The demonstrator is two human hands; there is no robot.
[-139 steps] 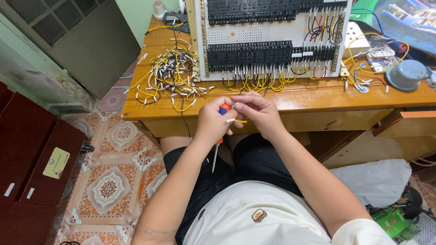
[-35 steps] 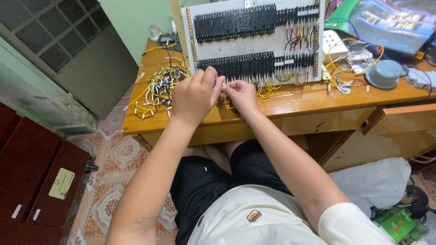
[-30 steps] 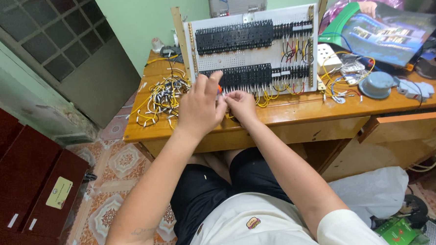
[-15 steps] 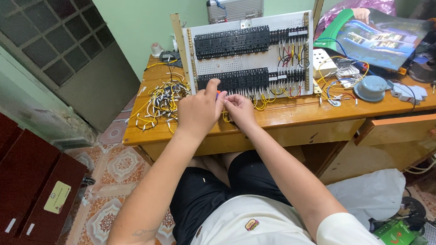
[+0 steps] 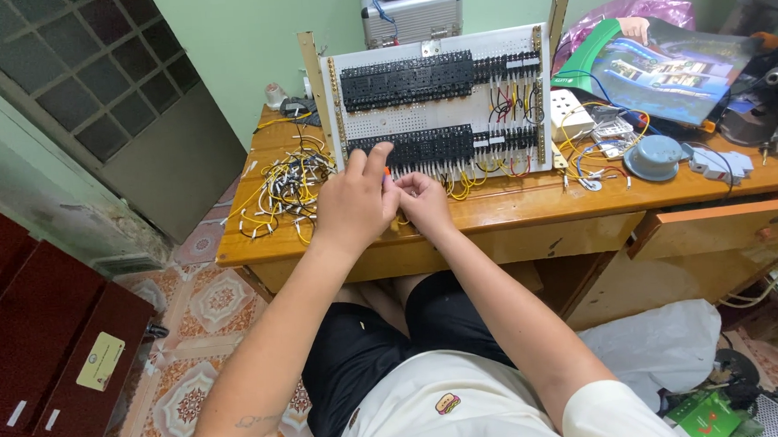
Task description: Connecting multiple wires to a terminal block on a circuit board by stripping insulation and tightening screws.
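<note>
A white wiring panel [image 5: 437,120] with two rows of black terminal blocks stands upright on a wooden desk [image 5: 511,209]. My left hand [image 5: 353,204] is closed around a small screwdriver; only a bit of its orange-red handle [image 5: 388,170] shows, at the left end of the lower terminal row [image 5: 456,142]. My right hand [image 5: 425,199] is beside it, touching it, fingers pinched on a thin yellow wire that is mostly hidden. Both hands rest just below the lower row.
A tangle of loose yellow and white wires [image 5: 283,190] lies on the desk's left part. A round blue-grey object [image 5: 655,156], a socket strip and a colourful bag [image 5: 662,62] sit to the right. A drawer [image 5: 722,226] hangs open; a metal case [image 5: 411,12] stands behind the panel.
My hands have risen from in front of the desk edge to the lower terminal row. In the last second they have barely moved, while my view has tilted up.
</note>
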